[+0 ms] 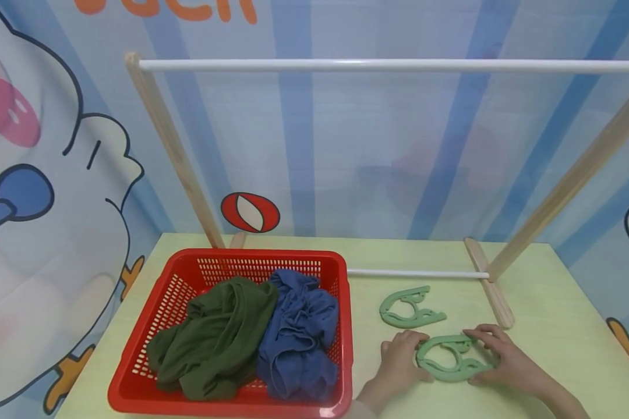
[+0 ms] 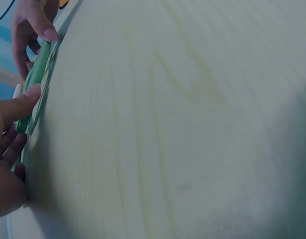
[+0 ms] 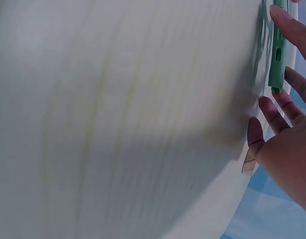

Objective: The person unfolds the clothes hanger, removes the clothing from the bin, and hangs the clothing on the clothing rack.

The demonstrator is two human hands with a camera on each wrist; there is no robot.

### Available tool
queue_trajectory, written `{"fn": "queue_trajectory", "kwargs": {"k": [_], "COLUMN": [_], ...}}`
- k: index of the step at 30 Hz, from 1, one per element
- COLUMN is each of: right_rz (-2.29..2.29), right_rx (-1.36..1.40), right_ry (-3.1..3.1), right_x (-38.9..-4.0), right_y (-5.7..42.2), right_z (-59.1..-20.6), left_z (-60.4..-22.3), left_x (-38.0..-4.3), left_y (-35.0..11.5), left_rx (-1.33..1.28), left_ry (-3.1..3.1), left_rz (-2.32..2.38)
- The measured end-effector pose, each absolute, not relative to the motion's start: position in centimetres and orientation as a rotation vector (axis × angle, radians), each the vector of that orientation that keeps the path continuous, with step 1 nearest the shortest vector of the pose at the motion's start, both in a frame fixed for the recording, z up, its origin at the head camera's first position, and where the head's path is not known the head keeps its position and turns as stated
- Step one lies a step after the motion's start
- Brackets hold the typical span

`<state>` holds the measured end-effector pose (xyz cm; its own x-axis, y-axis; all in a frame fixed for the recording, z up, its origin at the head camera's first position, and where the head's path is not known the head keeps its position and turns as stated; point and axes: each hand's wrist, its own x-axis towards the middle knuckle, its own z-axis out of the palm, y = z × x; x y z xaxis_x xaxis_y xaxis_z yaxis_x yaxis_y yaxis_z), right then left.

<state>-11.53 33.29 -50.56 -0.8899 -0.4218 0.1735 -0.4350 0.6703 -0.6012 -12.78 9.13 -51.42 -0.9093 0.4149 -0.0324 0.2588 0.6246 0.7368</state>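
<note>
A green folding clothes hanger (image 1: 453,375), its two arms folded toward each other, is between my hands over the table's right half. My left hand (image 1: 400,358) grips its curved left end, with the thumb on the near side in the left wrist view. At the other end, my right hand (image 1: 508,361) pinches across the arm tips, forefinger at the far arm and thumb at the near one. The right wrist view shows the hanger edge-on (image 3: 278,59) close over the tabletop, the lower fingers spread beside it. Just behind lies a second green folding hanger (image 1: 416,320), also folded.
A red plastic basket (image 1: 230,254) stands left of my hands, holding a crumpled dark green garment (image 1: 225,331) and a blue one (image 1: 299,331). Behind rises a rack with wooden posts (image 1: 175,148), a white top rail (image 1: 346,65) and a low white bar (image 1: 414,273).
</note>
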Motion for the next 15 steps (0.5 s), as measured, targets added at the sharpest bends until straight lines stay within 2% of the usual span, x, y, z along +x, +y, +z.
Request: {"fn": "queue_trajectory", "kwargs": {"k": [15], "right_rz": [1.080], "right_rx": [0.708], "right_ry": [-2.904], "right_x": [-11.6], "right_y": [33.4], "right_z": [-49.1], "left_z": [-51.0], "left_x": [-12.7], "left_y": [8.7], "left_rx": [0.601], "left_ry": [2.557], "left_rz": [1.410]}}
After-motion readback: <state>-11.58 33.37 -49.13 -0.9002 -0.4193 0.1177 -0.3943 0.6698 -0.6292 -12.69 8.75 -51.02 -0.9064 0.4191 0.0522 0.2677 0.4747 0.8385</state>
